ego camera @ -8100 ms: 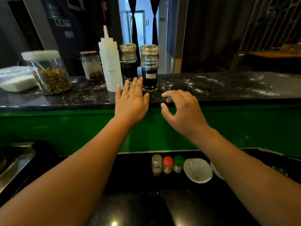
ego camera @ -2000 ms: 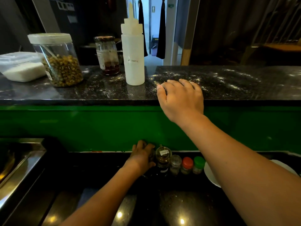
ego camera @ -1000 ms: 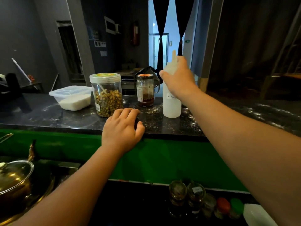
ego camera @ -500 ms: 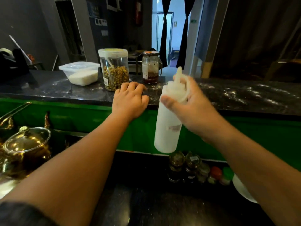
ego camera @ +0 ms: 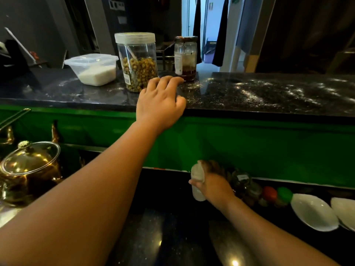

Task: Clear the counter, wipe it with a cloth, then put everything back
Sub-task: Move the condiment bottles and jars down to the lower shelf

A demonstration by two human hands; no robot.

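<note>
White squeeze bottle (ego camera: 197,186) at lower bench (ego camera: 172,237), right hand (ego camera: 214,187) fingers clamped round it. I'd seat it upright beside small jars (ego camera: 242,181) before release. Left hand (ego camera: 160,101) fingers loosely apart on upper bench (ego camera: 269,93) edge.

Dim grey walls (ego camera: 48,20) flank a bright doorway (ego camera: 213,20) (dark curtains (ego camera: 221,35) hanging).
</note>
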